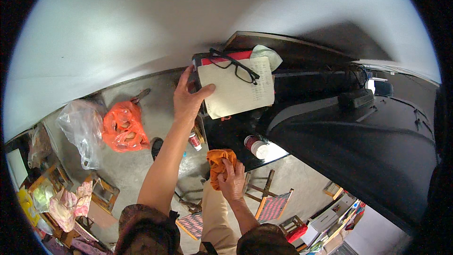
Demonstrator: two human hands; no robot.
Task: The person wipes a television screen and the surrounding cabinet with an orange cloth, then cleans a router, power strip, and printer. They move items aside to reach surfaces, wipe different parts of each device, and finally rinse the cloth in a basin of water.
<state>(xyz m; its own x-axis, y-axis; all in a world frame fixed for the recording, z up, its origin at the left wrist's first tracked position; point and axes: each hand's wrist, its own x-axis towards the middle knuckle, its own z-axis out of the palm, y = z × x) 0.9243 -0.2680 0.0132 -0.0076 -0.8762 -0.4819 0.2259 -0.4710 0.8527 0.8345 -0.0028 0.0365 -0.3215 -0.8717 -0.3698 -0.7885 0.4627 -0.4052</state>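
Observation:
My left hand point(189, 95) grips the left side of a stack of books and papers, thumb on top. Uppermost lies an open sheet or notebook page point(230, 95) bearing handwriting, with black-framed eyeglasses point(235, 65) across its upper part. A red item point(240, 56) and a pale cloth or paper point(267, 56) show behind the page. My right hand point(231, 180) holds a crumpled orange cloth point(221, 163) at the near edge of the glossy black tabletop point(226, 136). Right of the cloth, a red-and-white cup or tub point(256, 147) rests on the tabletop.
A large black television or monitor point(354, 141) fills the right. On the floor at left are a red plastic bag point(125, 127) and a clear bag point(83, 124). A paper cup point(195, 141) is beside the table. Folding stools point(274, 205) stand below; a white wall point(106, 24) rises behind.

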